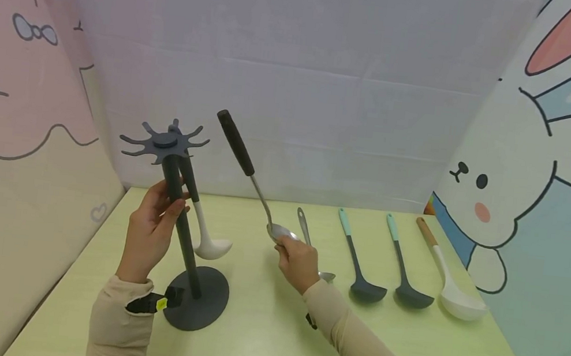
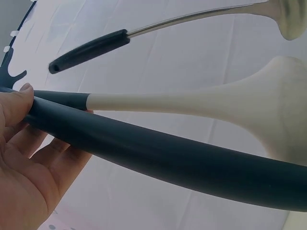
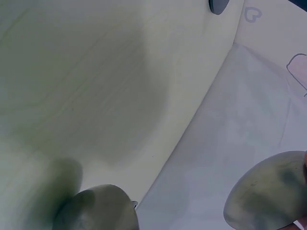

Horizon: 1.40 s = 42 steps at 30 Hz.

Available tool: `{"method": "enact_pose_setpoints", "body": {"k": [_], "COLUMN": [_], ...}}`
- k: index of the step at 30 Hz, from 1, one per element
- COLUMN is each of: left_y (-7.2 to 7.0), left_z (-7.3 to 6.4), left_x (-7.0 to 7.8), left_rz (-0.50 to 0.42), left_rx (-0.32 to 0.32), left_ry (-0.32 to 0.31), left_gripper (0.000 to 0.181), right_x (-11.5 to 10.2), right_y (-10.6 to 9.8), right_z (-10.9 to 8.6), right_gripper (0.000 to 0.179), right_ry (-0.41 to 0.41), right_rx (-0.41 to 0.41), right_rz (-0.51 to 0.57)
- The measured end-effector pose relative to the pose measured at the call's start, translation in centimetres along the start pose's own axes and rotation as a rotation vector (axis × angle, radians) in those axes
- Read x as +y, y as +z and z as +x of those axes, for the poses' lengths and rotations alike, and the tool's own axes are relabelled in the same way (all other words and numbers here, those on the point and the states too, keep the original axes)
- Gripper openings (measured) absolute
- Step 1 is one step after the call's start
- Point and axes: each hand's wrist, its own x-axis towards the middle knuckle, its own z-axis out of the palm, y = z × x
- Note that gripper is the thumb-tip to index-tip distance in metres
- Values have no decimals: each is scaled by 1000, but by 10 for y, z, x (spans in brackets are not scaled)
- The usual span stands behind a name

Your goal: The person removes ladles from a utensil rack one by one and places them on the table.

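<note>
My left hand (image 1: pixel 150 233) grips the pole of a dark utensil stand (image 1: pixel 183 231), its thumb in front and fingers behind. The stand has a round base on the table and a hooked ring on top. A white ladle (image 1: pixel 205 233) with a dark handle hangs from the ring, just right of the pole, close to my left fingers. To the right, my right hand (image 1: pixel 299 262) pinches the bowl of a metal ladle (image 1: pixel 262 199), whose black handle points up and left toward the stand. The right wrist view has its shiny bowl (image 3: pixel 266 191) at lower right.
A small metal ladle (image 1: pixel 304 223) lies behind my right hand. Farther right, two dark ladles with mint handles (image 1: pixel 367 291) (image 1: pixel 413 297) and a white ladle with a wooden handle (image 1: pixel 460 304) lie in a row on the pale table (image 1: pixel 248 336). Cloth walls stand around it.
</note>
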Motion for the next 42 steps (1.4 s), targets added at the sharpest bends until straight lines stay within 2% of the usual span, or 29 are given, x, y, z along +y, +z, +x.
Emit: {"method": "enact_pose_setpoints", "body": {"k": [10, 19, 23, 27, 33, 42], "left_y": [0, 0, 0, 0, 0, 0], "left_z": [0, 0, 1, 1, 0, 0], "left_x": [0, 0, 1, 1, 1, 1], "left_rz": [-6, 9, 17, 18, 19, 12], "left_rx": [-4, -4, -3, -4, -4, 1], "left_ry": [9, 7, 0, -4, -12, -15], "left_gripper": [40, 40, 40, 39, 38, 38], "right_x": [-1, -3, -6, -10, -14, -21], "right_y": [-4, -9, -12, -14, -14, -15], "right_z": [-1, -6, -4, -2, -4, -2], "right_gripper": [23, 21, 21, 19, 17, 15], "right_ry": [23, 42, 27, 40, 84, 217], "right_rx": [-60, -157, -175, -234, -310, -392], "right_rz": [-41, -33, -38, -62, -65, -10]}}
